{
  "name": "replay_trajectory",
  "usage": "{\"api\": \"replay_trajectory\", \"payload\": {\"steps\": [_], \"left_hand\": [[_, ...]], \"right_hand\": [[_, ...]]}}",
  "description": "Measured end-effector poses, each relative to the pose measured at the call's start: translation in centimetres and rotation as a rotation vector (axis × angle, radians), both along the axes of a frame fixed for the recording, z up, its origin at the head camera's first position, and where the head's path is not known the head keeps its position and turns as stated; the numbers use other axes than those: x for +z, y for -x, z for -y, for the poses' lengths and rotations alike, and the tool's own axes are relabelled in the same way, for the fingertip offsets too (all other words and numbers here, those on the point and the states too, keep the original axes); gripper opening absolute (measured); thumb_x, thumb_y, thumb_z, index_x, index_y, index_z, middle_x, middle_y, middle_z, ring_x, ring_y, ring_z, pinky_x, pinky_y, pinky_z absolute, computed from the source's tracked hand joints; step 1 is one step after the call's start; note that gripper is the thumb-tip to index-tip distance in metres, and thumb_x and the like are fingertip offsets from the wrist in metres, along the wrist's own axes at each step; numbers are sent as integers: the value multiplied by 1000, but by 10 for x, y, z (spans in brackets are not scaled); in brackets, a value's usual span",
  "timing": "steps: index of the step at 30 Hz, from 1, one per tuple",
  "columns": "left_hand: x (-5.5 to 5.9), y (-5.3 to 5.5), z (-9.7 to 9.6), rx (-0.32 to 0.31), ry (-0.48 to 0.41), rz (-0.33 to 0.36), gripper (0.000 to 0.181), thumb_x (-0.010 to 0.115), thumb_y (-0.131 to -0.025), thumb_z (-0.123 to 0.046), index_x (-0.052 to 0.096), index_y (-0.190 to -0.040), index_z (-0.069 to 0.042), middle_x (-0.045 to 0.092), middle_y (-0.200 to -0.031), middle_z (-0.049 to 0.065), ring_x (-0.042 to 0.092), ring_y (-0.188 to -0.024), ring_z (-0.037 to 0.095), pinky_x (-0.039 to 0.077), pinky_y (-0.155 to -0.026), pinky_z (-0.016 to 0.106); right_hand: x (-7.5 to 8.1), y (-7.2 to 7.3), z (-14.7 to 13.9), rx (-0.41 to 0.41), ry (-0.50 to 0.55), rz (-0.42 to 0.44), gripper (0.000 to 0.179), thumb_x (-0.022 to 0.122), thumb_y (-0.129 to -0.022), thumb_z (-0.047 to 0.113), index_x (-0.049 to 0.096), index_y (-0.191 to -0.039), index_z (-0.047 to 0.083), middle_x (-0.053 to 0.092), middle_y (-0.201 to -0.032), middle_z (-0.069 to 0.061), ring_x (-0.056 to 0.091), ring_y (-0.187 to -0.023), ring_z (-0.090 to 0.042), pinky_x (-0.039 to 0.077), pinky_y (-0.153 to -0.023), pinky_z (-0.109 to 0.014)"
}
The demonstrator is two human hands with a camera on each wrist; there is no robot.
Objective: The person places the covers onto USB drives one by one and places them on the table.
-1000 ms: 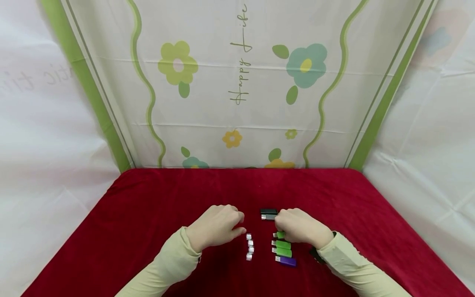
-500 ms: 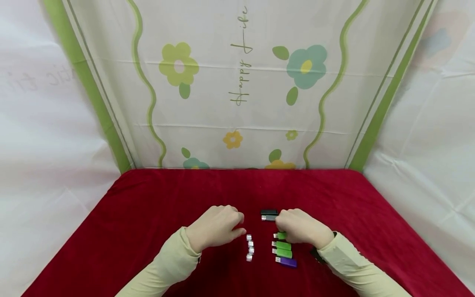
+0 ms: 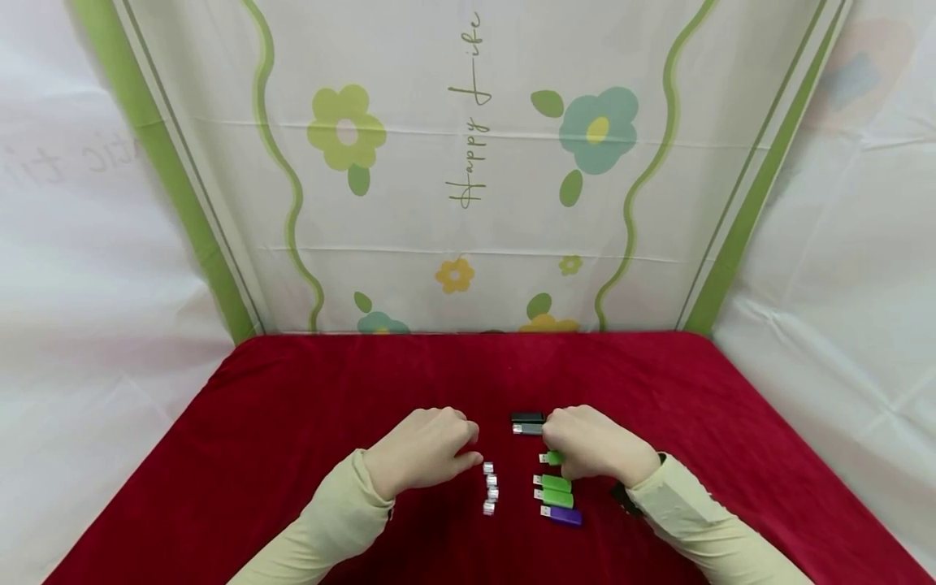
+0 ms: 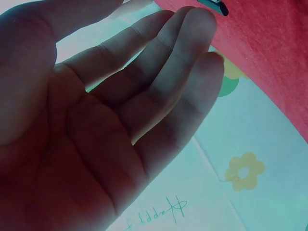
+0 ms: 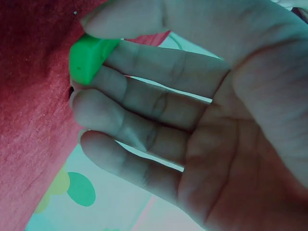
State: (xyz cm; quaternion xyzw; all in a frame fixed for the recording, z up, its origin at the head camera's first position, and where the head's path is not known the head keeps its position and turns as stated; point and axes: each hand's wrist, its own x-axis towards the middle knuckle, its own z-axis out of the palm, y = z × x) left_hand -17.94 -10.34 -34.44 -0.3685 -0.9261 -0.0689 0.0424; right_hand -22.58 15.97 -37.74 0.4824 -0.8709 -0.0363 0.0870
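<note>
Between the thumb and fingers of my right hand (image 3: 595,443) is a green USB flash drive (image 3: 552,458), its silver plug pointing left. The right wrist view shows the green end of that flash drive (image 5: 86,58) pinched at the fingertips. My left hand (image 3: 424,451) hovers over the cloth with relaxed fingers and holds nothing; its palm and fingers (image 4: 159,72) are bare in the left wrist view. By its thumb tip starts a short column of small silver pieces (image 3: 491,481).
Two more green flash drives (image 3: 556,483) and a purple flash drive (image 3: 563,517) lie nearer me. Beyond the right hand are a black flash drive (image 3: 528,418) and a grey flash drive (image 3: 526,429). A dark object (image 3: 625,499) is partly hidden beneath the right wrist. Red cloth (image 3: 329,382) covers the table.
My right hand and the green flash drive in it have shifted slightly away from the other green ones. The left hand has barely moved.
</note>
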Motion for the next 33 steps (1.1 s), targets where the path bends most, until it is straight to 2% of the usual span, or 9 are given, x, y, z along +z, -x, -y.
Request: {"api": "replay_trajectory", "payload": {"steps": [9,16,23,33], "left_hand": [[0,-1,0,3,1,4,14,75,-88,-24,68,-78,-15,50,-66,-10,42,-56,3,38,-49,18],[1,-1,0,-1,2,6,14,75,-88,-24,69,-79,-16,50,-66,-10,42,-56,3,38,-49,18],[-1,-1,-1,-1,15,5,13,75,-88,-25,70,-80,-16,51,-67,-10,42,-57,3,38,-50,18],[-1,-1,0,6,18,18,13,75,-88,-25,69,-80,-16,52,-69,-10,43,-58,3,39,-50,19]], "right_hand": [[9,-1,-1,8,45,7,46,71,-57,3,29,-52,22,30,-57,10,16,-59,-8,23,-46,-24],[14,0,-4,-15,75,44,43,67,-60,1,29,-57,21,19,-60,10,14,-61,-9,18,-48,-25],[18,1,-6,-16,91,93,35,70,-64,1,41,-58,20,30,-58,12,19,-58,-7,23,-47,-23],[26,1,-6,-17,118,88,34,71,-66,2,41,-59,18,29,-61,10,18,-59,-7,22,-48,-24]]}}
